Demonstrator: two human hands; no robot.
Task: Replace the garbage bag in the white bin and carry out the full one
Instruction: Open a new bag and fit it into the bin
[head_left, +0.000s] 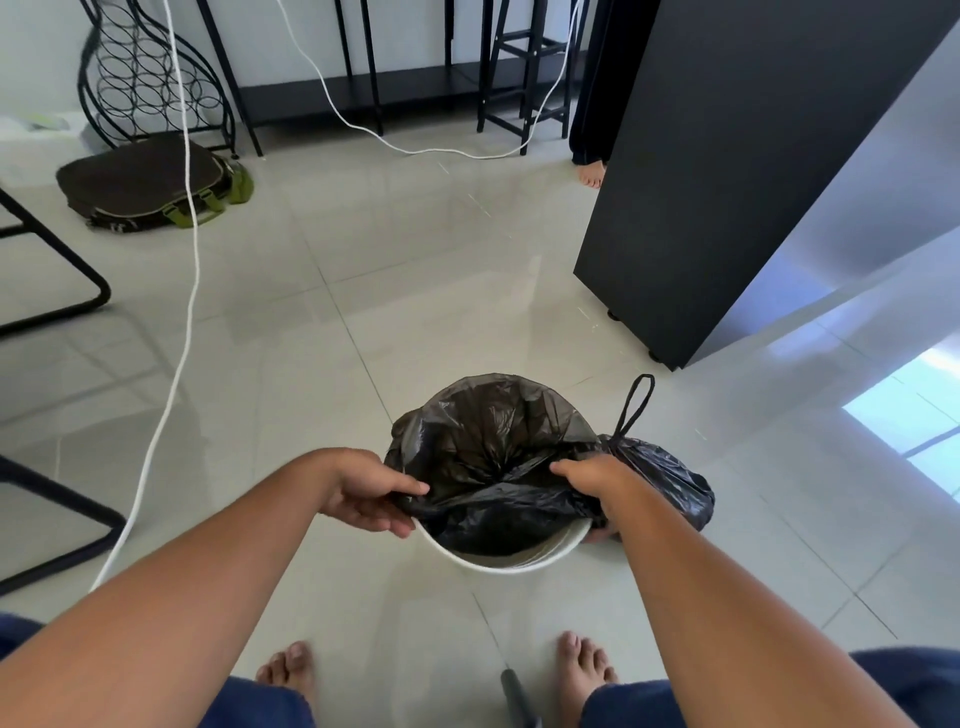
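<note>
- Both hands work the mouth of a thin black plastic liner bag (488, 447) at a round white bin (511, 560) on the floor just ahead of two bare feet (291, 667).
- Left hand (366, 493) pinches the liner's near-left edge between thumb and fingers, at the bin's rim.
- Right hand (592, 475) grips the liner's near-right edge, fingers curled over the plastic; fingertips hidden in the folds.
- Hands sit apart, one on each side of the bin opening.
- Liner's far edge is already stretched over the far rim; near edge sags inside, leaving the near white rim bare.
- Pale glossy tiled floor (415, 322) fills most of the view.
- Tall black cabinet (727, 171) stands to the right, beyond the bin; a bare foot (592, 174) of someone else shows past its far corner.
- Black wire bottle rack (150, 73) stands far left, with a flat dark brown bag with green straps (150, 184) lying in front of it.
- White cord (189, 291) hangs down across the left side to the floor.
- Black stool frame (530, 78) stands at the far wall.
- Full tied black garbage bag (670, 480) sits on the floor touching the bin's right side, its drawstring loop (636, 402) sticking up.
</note>
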